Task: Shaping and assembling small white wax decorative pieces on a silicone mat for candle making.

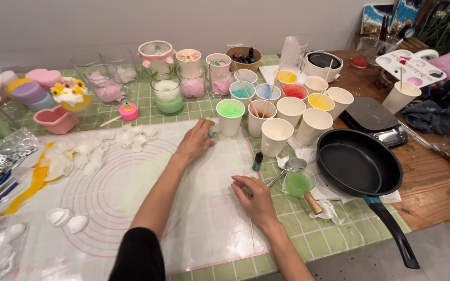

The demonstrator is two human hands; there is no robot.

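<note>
Left hand [196,139] reaches across the white mat [131,208], fingers curled onto a small pale lump [213,130] just beside the cup of green powder [230,117]. Right hand [256,200] rests on the mat, fingers closed round the top of one thin wooden stick [251,229] lying toward the tabletop [287,229] edge. Near it: one small dark bottle [257,161], one glass of green liquid [298,182], one metal spoon [287,167], one black pan [359,162]. Roughly a dozen paper cups behind, several with coloured fills; exact count unclear
</note>
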